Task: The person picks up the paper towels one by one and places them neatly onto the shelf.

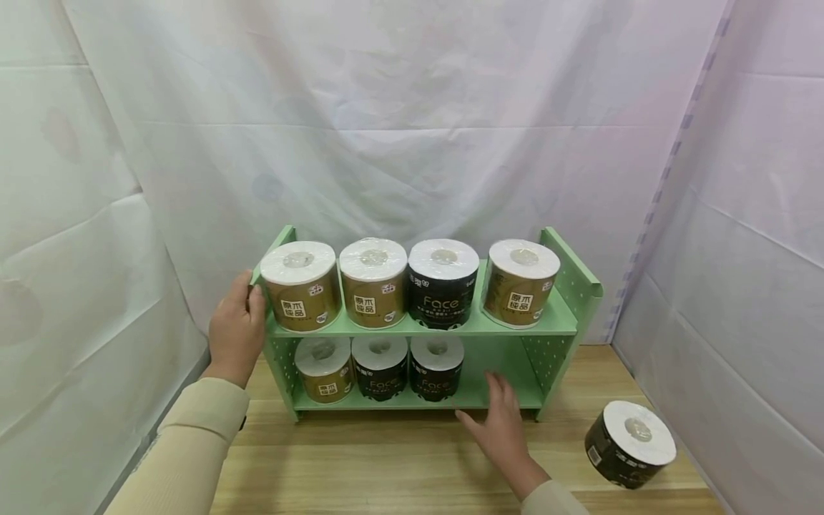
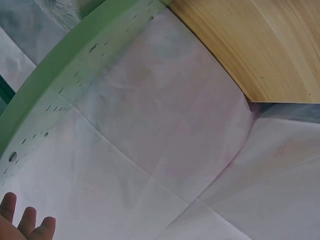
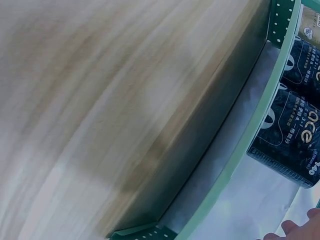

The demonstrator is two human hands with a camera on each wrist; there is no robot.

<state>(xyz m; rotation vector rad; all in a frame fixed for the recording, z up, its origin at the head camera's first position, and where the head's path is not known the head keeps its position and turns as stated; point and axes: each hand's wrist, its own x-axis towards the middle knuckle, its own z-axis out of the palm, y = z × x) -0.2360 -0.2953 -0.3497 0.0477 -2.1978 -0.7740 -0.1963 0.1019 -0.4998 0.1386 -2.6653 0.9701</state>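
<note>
At the left end of a green two-tier shelf (image 1: pixel 418 327), my left hand (image 1: pixel 237 330) holds the side panel near its top front edge. Its fingertips (image 2: pixel 30 220) appear below that panel in the left wrist view. My right hand (image 1: pixel 501 429) reaches over the front of the lower tier, fingers spread and holding nothing. Just left of it stands a black-wrapped toilet roll (image 1: pixel 437 375), beside another black roll (image 1: pixel 380 375) and a gold-wrapped roll (image 1: pixel 325 375). On the upper tier are gold rolls and a black roll (image 1: pixel 443 293).
A separate black roll (image 1: pixel 621 454) sits tilted in view on the wooden table (image 1: pixel 360 465), right of the shelf. White curtains (image 1: pixel 412 107) enclose the back and both sides. Bare lower-tier board (image 1: pixel 479 368) shows right of its rolls.
</note>
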